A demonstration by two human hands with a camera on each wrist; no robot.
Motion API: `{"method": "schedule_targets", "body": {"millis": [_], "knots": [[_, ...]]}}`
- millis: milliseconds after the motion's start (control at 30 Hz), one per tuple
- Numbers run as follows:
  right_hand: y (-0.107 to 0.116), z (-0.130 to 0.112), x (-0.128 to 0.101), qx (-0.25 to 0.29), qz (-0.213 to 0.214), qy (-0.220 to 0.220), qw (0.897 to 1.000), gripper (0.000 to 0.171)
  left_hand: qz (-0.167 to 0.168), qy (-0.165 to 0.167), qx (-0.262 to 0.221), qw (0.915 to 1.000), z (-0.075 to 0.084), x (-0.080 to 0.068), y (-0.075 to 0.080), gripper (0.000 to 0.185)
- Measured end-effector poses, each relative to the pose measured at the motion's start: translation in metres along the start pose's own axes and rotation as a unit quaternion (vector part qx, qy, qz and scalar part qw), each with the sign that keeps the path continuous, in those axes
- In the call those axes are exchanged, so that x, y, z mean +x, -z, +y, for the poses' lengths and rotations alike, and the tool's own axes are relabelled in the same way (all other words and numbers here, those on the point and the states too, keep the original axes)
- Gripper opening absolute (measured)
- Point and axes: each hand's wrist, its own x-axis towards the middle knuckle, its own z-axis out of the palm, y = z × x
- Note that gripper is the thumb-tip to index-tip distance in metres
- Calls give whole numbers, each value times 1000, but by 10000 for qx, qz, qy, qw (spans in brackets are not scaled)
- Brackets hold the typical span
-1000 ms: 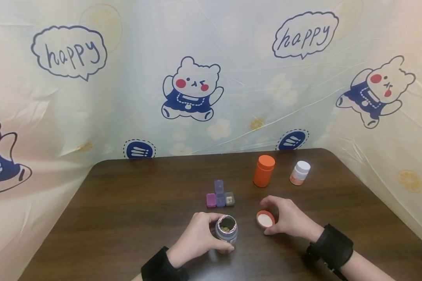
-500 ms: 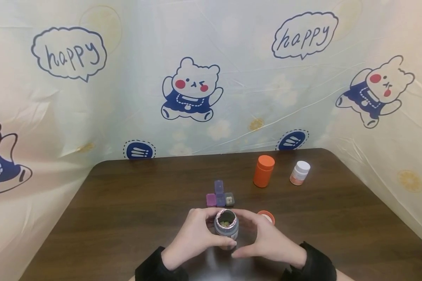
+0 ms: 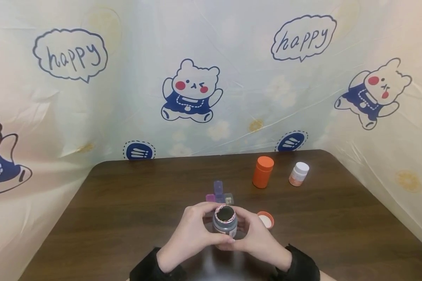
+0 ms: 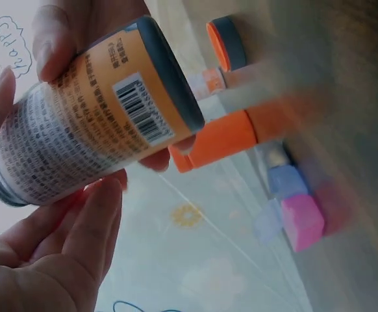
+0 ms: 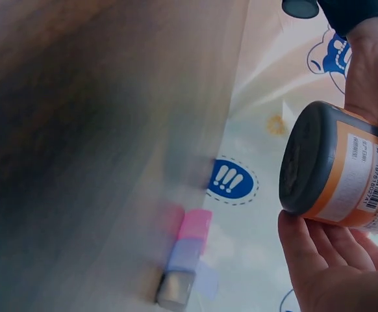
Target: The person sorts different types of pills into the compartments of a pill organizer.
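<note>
Both hands hold an open pill bottle (image 3: 225, 221) with a grey body and an orange barcode label (image 4: 98, 123) just above the table, near its front edge. My left hand (image 3: 205, 226) wraps it from the left, its fingers curled round the side. On the other side my right hand (image 3: 249, 229) cups the bottle (image 5: 345, 170), with fingers under its dark base. The bottle's mouth faces up toward the head camera and looks dark inside. Its orange cap (image 3: 266, 219) lies inside-up on the table just right of the hands.
A small pill organiser (image 3: 219, 194) with pink, purple and grey compartments sits just behind the hands. Farther back on the right stand an orange bottle (image 3: 262, 172) and a small white-capped bottle (image 3: 298, 174). Patterned plastic sheeting walls off the dark wooden table (image 3: 126, 210).
My right hand let go of the orange cap on the table and moved left onto the bottle. Both hands now hold the bottle, raised slightly and tipped.
</note>
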Motion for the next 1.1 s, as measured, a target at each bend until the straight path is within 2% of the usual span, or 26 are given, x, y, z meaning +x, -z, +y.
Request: {"method": "schedule_targets", "body": {"millis": [167,300,433,667,867,1100], "knots": [[7,0,3,-505,415,294,9974,64,-157,102,293,9994,-8,8,11,76],[16,-2,10,-796,673,377,9938,64,53,385,781,9962,-22,20,15,70],[28,-4,21,-1048,946,407,9892,65,156,738,1198,9899,-40,34,12,59],[46,-3,42,-1463,1227,257,9813,66,-125,1185,1554,9806,-68,54,5,54],[60,4,59,-1993,1256,67,9718,67,-268,1187,1634,9790,-78,63,-2,53],[66,15,67,-2733,1128,101,9552,62,-446,944,1684,9802,-77,67,-2,42]]}}
